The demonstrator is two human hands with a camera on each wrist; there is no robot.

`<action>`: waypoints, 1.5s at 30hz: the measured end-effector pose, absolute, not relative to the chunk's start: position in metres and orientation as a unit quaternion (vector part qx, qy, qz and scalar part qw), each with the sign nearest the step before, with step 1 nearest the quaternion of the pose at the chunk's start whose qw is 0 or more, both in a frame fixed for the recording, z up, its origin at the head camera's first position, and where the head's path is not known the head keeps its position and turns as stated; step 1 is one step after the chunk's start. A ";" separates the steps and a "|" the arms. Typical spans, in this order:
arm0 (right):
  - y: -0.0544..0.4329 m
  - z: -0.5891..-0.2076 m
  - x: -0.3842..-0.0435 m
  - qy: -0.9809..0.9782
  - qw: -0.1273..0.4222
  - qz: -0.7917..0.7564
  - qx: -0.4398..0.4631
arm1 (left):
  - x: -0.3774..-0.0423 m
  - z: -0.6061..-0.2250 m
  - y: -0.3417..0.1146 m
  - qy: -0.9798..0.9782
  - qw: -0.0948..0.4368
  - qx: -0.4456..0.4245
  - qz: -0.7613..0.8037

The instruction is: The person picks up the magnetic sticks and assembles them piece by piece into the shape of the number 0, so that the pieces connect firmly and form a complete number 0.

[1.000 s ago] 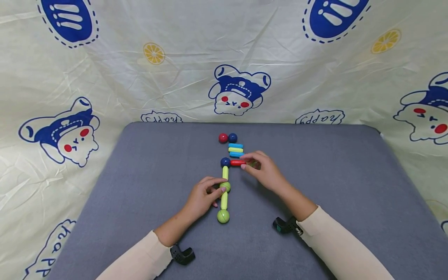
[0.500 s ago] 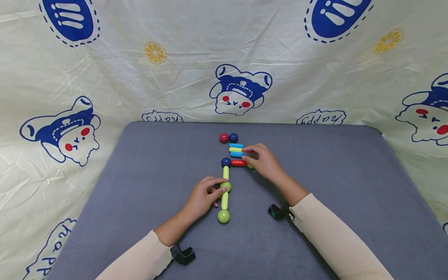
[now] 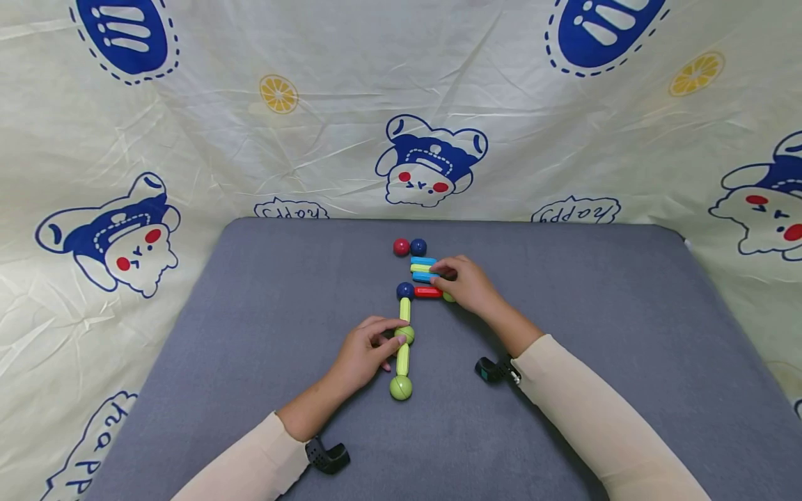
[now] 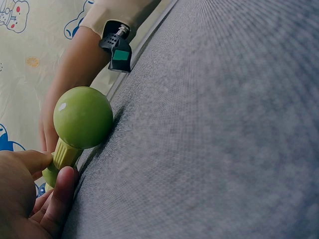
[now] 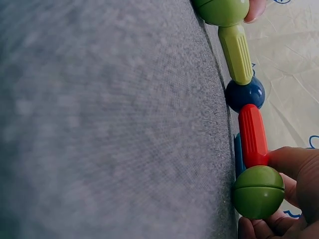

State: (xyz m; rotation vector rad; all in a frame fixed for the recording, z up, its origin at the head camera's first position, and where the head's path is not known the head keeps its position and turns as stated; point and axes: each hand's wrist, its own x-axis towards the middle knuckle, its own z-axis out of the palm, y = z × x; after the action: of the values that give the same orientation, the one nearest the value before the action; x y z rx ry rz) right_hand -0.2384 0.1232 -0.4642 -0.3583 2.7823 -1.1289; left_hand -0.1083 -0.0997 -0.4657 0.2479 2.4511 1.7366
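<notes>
A chain of magnetic balls and rods lies on the grey table. Its near green ball (image 3: pixel 401 387) joins a yellow-green rod (image 3: pixel 402 360) to a middle green ball (image 3: pixel 409 335). My left hand (image 3: pixel 358 353) pinches this middle ball between thumb and index finger. Beyond it, another yellow-green rod (image 3: pixel 404 309) meets a blue ball (image 3: pixel 405 290); a red rod (image 3: pixel 429 292) runs right from there to a green ball (image 5: pixel 258 192), partly behind my right hand (image 3: pixel 471 287). That hand's thumb and index finger pinch the right end of the nearest loose blue rod (image 3: pixel 422 277).
Behind the nearest blue rod lie a yellow rod (image 3: pixel 420 268) and another blue rod (image 3: pixel 423 261). A red ball (image 3: pixel 401 247) and a blue ball (image 3: pixel 418 247) stand farther back. A printed curtain (image 3: pixel 338 153) hangs behind the table (image 3: pixel 301 278).
My right hand has let go of the red rod's end with its green ball and moved up to the loose rods. The left hand stays on the middle green ball.
</notes>
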 end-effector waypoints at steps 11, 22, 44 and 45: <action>0.119 -0.463 -0.243 0.922 0.081 -0.363 -0.105 | -0.108 -0.467 -0.100 0.815 0.066 0.079 0.571; 0.117 -0.460 -0.250 0.924 0.104 -0.352 -0.107 | -0.112 -0.474 -0.101 0.814 0.072 0.080 0.571; 0.132 -0.441 -0.236 0.907 0.084 -0.399 -0.104 | -0.118 -0.491 -0.107 0.809 0.066 0.102 0.576; 0.133 -0.439 -0.234 0.906 0.081 -0.402 -0.104 | -0.119 -0.491 -0.107 0.808 0.066 0.101 0.577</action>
State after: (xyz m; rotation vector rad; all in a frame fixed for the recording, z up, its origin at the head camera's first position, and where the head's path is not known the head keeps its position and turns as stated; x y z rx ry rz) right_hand -0.2342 0.1330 -0.4394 -0.3105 2.7079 -1.2015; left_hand -0.1187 -0.1066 -0.4910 0.3045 2.4367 1.7395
